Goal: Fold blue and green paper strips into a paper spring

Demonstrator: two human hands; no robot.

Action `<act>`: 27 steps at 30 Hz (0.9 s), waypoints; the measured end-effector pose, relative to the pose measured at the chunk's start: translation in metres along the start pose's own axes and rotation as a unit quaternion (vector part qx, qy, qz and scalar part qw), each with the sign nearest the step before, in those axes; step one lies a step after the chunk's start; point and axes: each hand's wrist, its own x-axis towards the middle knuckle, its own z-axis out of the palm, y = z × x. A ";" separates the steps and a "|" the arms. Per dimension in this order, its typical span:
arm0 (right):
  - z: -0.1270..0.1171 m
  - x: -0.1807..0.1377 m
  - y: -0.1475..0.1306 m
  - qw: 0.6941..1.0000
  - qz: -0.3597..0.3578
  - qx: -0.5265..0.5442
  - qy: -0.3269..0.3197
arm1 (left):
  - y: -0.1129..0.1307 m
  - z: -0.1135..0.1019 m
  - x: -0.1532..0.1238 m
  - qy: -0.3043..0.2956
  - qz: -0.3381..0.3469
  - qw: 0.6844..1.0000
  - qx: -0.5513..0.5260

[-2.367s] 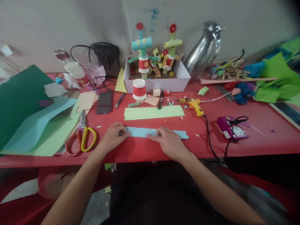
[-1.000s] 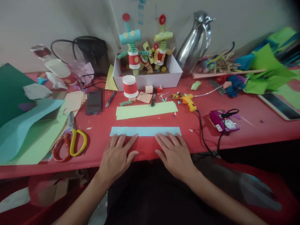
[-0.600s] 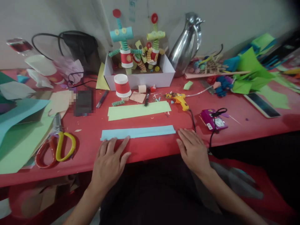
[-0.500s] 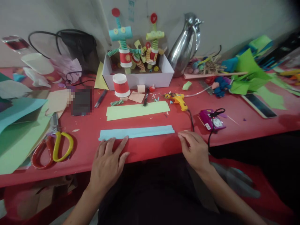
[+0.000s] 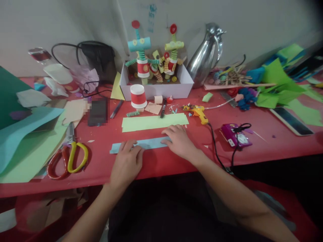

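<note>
A folded blue paper strip (image 5: pixel 151 144) lies across the red tabletop in front of me. My left hand (image 5: pixel 128 163) rests over its left part, fingers bent and a little apart, fingertips on the paper. Over the strip's right end lies my right hand (image 5: pixel 181 143), palm down with fingers stretched out, hiding that end. Neither hand is closed round anything. Just beyond the blue strip is a wider light green paper strip (image 5: pixel 153 122). A small coiled green paper spring (image 5: pixel 133 114) and a red-and-white paper cup (image 5: pixel 138 96) stand behind it.
Scissors (image 5: pixel 68 158) and coloured paper sheets (image 5: pixel 30 144) lie at left. A yellow glue gun (image 5: pixel 199 113), a purple box with a cord (image 5: pixel 236 135) and a phone (image 5: pixel 291 121) are at right. Behind stand a white box (image 5: pixel 156 91) holding paper-cup figures and a metal jug (image 5: pixel 207 53).
My right hand has moved left from beside the blue strip onto its right end. My left hand has shifted slightly and its fingers are more bent. The view has shifted a little.
</note>
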 end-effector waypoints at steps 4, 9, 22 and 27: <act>0.005 0.007 0.000 0.998 0.006 0.036 -0.041 | -0.012 0.013 0.025 -0.035 -0.011 0.996 -0.080; 0.007 0.005 0.003 0.993 0.016 0.111 -0.020 | -0.018 0.017 0.027 -0.046 -0.011 0.994 -0.095; 0.003 -0.006 0.015 0.989 -0.118 0.090 0.027 | -0.019 0.014 0.019 -0.013 0.097 0.994 -0.043; -0.003 -0.016 0.022 0.982 -0.184 0.036 0.017 | -0.024 0.012 0.011 -0.022 0.139 0.990 -0.003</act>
